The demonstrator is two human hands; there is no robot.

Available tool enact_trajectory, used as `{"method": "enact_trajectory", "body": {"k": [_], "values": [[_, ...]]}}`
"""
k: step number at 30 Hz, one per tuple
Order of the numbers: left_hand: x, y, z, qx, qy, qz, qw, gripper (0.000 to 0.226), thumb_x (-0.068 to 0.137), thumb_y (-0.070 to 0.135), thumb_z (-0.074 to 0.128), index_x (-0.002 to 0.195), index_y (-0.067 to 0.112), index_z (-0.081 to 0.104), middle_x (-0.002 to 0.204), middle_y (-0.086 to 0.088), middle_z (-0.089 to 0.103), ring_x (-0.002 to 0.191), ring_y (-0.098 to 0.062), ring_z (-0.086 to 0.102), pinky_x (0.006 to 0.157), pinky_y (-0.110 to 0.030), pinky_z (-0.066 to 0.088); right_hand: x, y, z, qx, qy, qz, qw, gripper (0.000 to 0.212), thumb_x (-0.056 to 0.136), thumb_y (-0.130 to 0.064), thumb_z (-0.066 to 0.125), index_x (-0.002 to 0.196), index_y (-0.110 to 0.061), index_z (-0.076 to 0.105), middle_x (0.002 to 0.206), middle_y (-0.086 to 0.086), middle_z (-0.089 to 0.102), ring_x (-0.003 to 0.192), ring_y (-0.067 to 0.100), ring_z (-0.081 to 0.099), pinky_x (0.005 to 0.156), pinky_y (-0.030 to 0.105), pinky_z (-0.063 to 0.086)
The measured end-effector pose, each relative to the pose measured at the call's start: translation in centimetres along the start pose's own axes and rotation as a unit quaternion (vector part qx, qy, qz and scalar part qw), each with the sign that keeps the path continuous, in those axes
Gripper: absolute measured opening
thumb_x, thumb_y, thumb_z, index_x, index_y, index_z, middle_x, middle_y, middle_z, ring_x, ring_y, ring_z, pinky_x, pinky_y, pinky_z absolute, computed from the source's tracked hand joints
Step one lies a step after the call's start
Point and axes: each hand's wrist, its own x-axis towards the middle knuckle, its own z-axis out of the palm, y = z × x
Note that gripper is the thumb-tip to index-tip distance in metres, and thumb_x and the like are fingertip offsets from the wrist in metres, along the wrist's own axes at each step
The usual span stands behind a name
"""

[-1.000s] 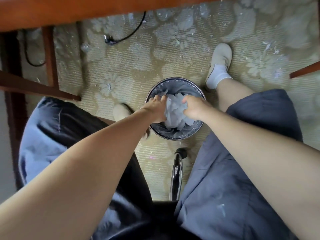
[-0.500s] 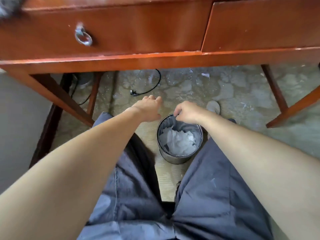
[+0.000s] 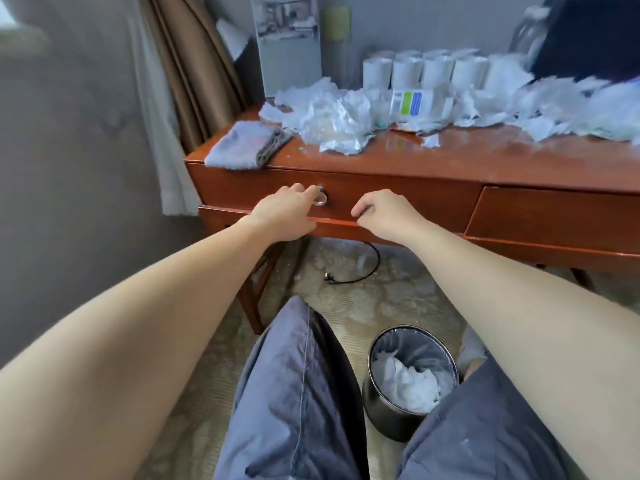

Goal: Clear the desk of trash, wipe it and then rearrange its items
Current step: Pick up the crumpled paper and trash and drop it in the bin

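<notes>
Between the knees, the bin [image 3: 383,412] stands on the floor, its right side cut off by a leg, with crumpled paper [image 3: 412,384] inside. Both hands are raised before the desk [image 3: 450,162] front and hold nothing: the left hand [image 3: 284,216] has loose, nearly straight fingers by the drawer ring [image 3: 320,198], contact unclear; the right hand [image 3: 384,214] is loosely curled. On the desktop lie a cloth [image 3: 242,145] at the left corner and a paper heap [image 3: 329,119] reaching out of frame rightward. Blurred rolls [image 3: 433,72] stand behind it.
</notes>
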Motion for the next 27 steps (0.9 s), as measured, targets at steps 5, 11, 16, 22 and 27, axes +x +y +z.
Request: {"method": "enact_trajectory", "body": {"k": [5, 11, 16, 22, 27], "values": [[2.2, -4.4, -4.5, -0.01, 0.084, -0.031, 0.996, 0.049, 0.09, 0.028, 0.057, 0.137, 0.02, 0.046, 0.129, -0.012, 0.053, 0.119, -0.033, 0.051, 0.092, -0.046, 0.048, 4.4, -4.1, -2.4, -0.005, 0.042, -0.027, 0.999, 0.034, 0.09, -0.017, 0.059, 0.122, -0.025, 0.059, 0.12, 0.002, 0.062, 0.111, 0.023, 0.057, 0.093, 0.034, 0.047], [8.9, -8.4, -7.5, -0.02, 0.087, -0.07, 0.994, 0.05, 0.092, 0.038, 0.055, 0.136, 0.018, 0.044, 0.129, -0.018, 0.051, 0.12, -0.04, 0.05, 0.098, -0.05, 0.044, 11.3, -5.7, -4.8, -0.054, 0.07, -0.015, 0.996, 0.057, 0.087, -0.02, 0.064, 0.14, -0.02, 0.042, 0.137, 0.011, 0.05, 0.118, 0.031, 0.053, 0.091, 0.036, 0.047], [16.4, -11.2, -7.9, -0.06, 0.06, -0.084, 0.993, 0.053, 0.091, 0.038, 0.059, 0.136, 0.015, 0.041, 0.128, -0.02, 0.05, 0.116, -0.038, 0.054, 0.099, -0.048, 0.045, 18.0, -4.4, -5.6, -0.089, 0.049, 0.031, 0.994, 0.084, 0.08, -0.037, 0.074, 0.148, -0.019, 0.028, 0.143, 0.013, 0.042, 0.126, 0.035, 0.047, 0.1, 0.042, 0.045], [24.4, -12.4, -6.0, -0.085, 0.039, -0.07, 0.993, 0.054, 0.094, 0.032, 0.057, 0.142, 0.018, 0.037, 0.131, -0.019, 0.049, 0.11, -0.033, 0.055, 0.096, -0.047, 0.046, 24.5, -2.8, -5.6, -0.095, 0.041, 0.055, 0.993, 0.092, 0.077, -0.067, 0.065, 0.146, -0.017, 0.032, 0.147, 0.012, 0.038, 0.132, 0.035, 0.04, 0.104, 0.044, 0.041], [29.2, -12.8, -4.5, -0.088, 0.005, -0.079, 0.993, 0.064, 0.092, 0.034, 0.061, 0.148, 0.024, 0.032, 0.138, -0.017, 0.047, 0.116, -0.034, 0.055, 0.098, -0.042, 0.046, 28.5, -1.1, -5.3, -0.162, 0.013, 0.049, 0.985, 0.085, 0.072, -0.074, 0.063, 0.134, -0.02, 0.047, 0.135, 0.008, 0.049, 0.127, 0.034, 0.041, 0.093, 0.042, 0.044]]}}
